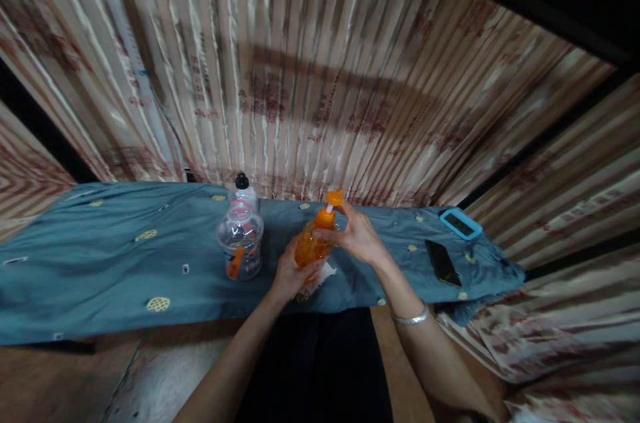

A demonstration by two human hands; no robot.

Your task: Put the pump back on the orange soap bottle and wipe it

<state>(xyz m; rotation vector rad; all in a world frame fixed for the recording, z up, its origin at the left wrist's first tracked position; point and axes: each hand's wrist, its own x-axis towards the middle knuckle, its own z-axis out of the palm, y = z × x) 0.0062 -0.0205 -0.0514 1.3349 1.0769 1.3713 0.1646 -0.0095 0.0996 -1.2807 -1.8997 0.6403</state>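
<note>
The left hand (289, 271) clamps the orange plastic pump bottle (311, 244); the right hand (356, 236) pinches its orange pump head (333, 200), apparently not yet removed. A clear plastic jar (241, 241) stands beside it.

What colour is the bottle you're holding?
Orange: the bottle and its cap both, held in the left hand and right hand, head view.

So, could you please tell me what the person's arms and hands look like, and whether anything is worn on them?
Both forearms are bare, with no sleeves in view. The right wrist carries a thin silver bangle. The left hand and the right hand wear no gloves, and no rings can be made out on the fingers.
</note>
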